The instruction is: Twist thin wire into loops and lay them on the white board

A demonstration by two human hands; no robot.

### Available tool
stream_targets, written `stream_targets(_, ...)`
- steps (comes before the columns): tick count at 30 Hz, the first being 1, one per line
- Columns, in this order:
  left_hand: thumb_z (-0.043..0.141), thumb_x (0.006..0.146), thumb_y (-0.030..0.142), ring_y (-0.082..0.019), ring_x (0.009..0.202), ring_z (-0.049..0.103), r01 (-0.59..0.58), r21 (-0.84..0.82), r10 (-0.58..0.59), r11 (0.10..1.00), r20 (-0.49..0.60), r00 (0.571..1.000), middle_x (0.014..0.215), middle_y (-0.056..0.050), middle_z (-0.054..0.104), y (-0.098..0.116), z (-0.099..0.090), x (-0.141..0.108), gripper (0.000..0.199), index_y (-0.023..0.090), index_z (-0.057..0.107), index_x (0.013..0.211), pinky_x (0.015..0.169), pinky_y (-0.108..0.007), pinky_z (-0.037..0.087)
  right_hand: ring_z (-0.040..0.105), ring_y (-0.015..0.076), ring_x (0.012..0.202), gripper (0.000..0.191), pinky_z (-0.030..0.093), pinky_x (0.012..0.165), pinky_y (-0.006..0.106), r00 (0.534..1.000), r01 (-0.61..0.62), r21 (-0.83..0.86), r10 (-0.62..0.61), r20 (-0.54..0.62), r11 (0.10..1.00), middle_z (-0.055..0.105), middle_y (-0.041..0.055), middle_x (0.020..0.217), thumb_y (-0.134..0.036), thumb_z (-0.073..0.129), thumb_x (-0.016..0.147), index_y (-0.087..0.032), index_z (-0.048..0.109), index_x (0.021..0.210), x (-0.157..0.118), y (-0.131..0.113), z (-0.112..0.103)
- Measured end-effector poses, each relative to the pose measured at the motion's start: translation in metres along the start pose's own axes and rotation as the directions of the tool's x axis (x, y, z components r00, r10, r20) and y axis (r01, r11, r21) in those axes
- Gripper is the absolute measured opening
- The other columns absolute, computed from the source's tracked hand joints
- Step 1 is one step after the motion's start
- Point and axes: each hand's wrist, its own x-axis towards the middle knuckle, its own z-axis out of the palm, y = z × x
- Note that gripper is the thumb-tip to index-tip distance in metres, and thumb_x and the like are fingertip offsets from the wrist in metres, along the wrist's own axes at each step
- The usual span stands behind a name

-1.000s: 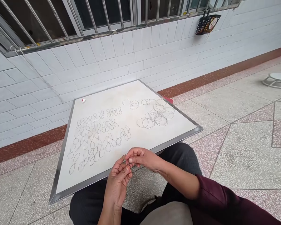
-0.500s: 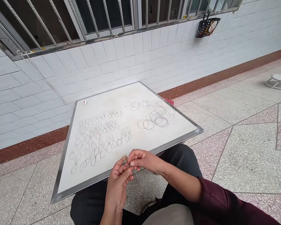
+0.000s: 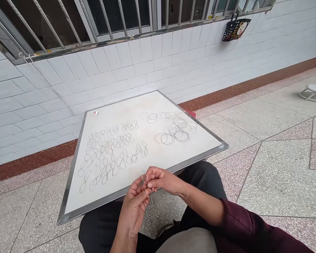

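Observation:
A thin wire loop (image 3: 144, 173) rises between my fingertips, and a fine strand of it hangs below them. My left hand (image 3: 135, 198) pinches it from the left with thumb and fingers. From the right, my right hand (image 3: 159, 178) pinches the same wire, its fingertips touching those of the left. Both hands are at the near edge of the white table (image 3: 126, 105). Beyond them, several wires bent into figure-eight shapes (image 3: 122, 162) lie in rows on the left. Round wire rings (image 3: 181, 136) overlap in a pile on the right.
More round rings (image 3: 152, 118) lie farther back on the table. A small white and red object (image 3: 96, 113) sits at the far left corner. A grey metal rim (image 3: 94, 209) borders the tabletop. Behind stand a tiled wall (image 3: 137, 66), barred windows and a hanging basket (image 3: 235, 30).
The wire loop between my fingers has turned and now stands more upright. My hands have barely moved and still pinch it. The view has shifted slightly.

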Motion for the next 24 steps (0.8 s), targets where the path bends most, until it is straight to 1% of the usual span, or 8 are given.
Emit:
stream_targets(9,0.089,0.06,0.021,-0.008,0.064,0.054,-0.035,0.072,0.038,0.997,-0.036,0.999,0.081,-0.001,0.065,0.001,0.002,-0.002,0.053,0.02,0.07,0.11,0.058,-0.018,0.043,0.06,0.0077,0.067,0.025,0.042,0.06,0.02,1.0,0.014,-0.021,-0.014,-0.014,1.0,0.069,0.0017,0.087,-0.027,0.079,0.078,-0.015,0.058,0.087,-0.002,0.002,-0.002)
stream_targets(12,0.087,0.063,0.025,-0.009,0.063,0.051,-0.097,0.171,0.107,0.98,-0.052,0.993,0.073,0.001,0.062,0.004,0.005,-0.006,0.056,0.02,0.067,0.115,0.057,-0.021,0.04,0.058,0.0082,0.068,0.027,0.044,0.06,0.021,1.0,0.028,-0.112,-0.028,0.006,0.993,0.069,0.0036,0.098,-0.031,0.075,0.082,-0.018,0.057,0.098,-0.006,-0.001,-0.003)
stream_targets(14,0.085,0.066,0.027,-0.01,0.061,0.048,-0.136,0.245,0.148,0.96,-0.034,0.988,0.068,0.002,0.06,0.006,0.005,-0.009,0.059,0.02,0.064,0.121,0.056,-0.022,0.038,0.057,0.0087,0.07,0.029,0.046,0.063,0.024,0.99,0.125,-0.27,-0.139,-0.03,0.955,0.066,0.0049,0.109,-0.033,0.069,0.087,-0.022,0.056,0.11,-0.009,-0.008,-0.003)
stream_targets(16,0.082,0.07,0.028,-0.01,0.059,0.045,-0.158,0.307,0.17,0.938,-0.012,0.985,0.066,0.003,0.059,0.008,0.004,-0.012,0.061,0.021,0.06,0.127,0.056,-0.023,0.036,0.056,0.0115,0.079,0.028,0.049,0.073,0.029,0.94,0.28,-0.547,-0.341,-0.012,0.789,0.063,0.0057,0.114,-0.033,0.066,0.09,-0.024,0.058,0.116,-0.011,-0.018,-0.003)
stream_targets(18,0.08,0.071,0.028,-0.01,0.059,0.043,-0.169,0.341,0.178,0.925,0.004,0.984,0.066,0.004,0.058,0.008,0.002,-0.014,0.064,0.021,0.057,0.13,0.056,-0.023,0.035,0.054,0.0164,0.095,0.018,0.047,0.086,0.035,0.867,0.408,-0.789,-0.466,0.177,0.459,0.063,0.0066,0.112,-0.031,0.065,0.091,-0.023,0.065,0.108,-0.011,-0.031,-0.001)
stream_targets(20,0.078,0.072,0.028,-0.01,0.059,0.043,-0.18,0.357,0.188,0.916,0.011,0.982,0.065,0.004,0.058,0.008,0.001,-0.015,0.064,0.021,0.056,0.132,0.055,-0.024,0.034,0.051,0.0175,0.101,0.012,0.045,0.092,0.037,0.829,0.483,-0.858,-0.406,0.385,0.173,0.064,0.0071,0.114,-0.026,0.06,0.094,-0.022,0.069,0.101,-0.011,-0.044,0.002)
stream_targets(21,0.078,0.072,0.027,-0.01,0.058,0.043,-0.185,0.361,0.193,0.914,0.013,0.981,0.066,0.004,0.058,0.007,0.0,-0.016,0.064,0.021,0.056,0.132,0.055,-0.024,0.034,0.051,0.0171,0.102,0.012,0.044,0.093,0.036,0.822,0.512,-0.855,-0.336,0.46,0.082,0.064,0.0069,0.114,-0.024,0.059,0.095,-0.021,0.069,0.1,-0.01,-0.05,0.004)
stream_targets(24,0.078,0.071,0.026,-0.011,0.058,0.043,-0.193,0.362,0.202,0.912,0.012,0.979,0.065,0.004,0.057,0.006,0.001,-0.018,0.063,0.021,0.057,0.13,0.054,-0.024,0.034,0.052,0.0156,0.101,0.011,0.044,0.093,0.033,0.791,0.578,-0.814,-0.209,0.574,-0.049,0.066,0.0053,0.112,-0.022,0.058,0.095,-0.02,0.068,0.099,-0.008,-0.061,0.01)
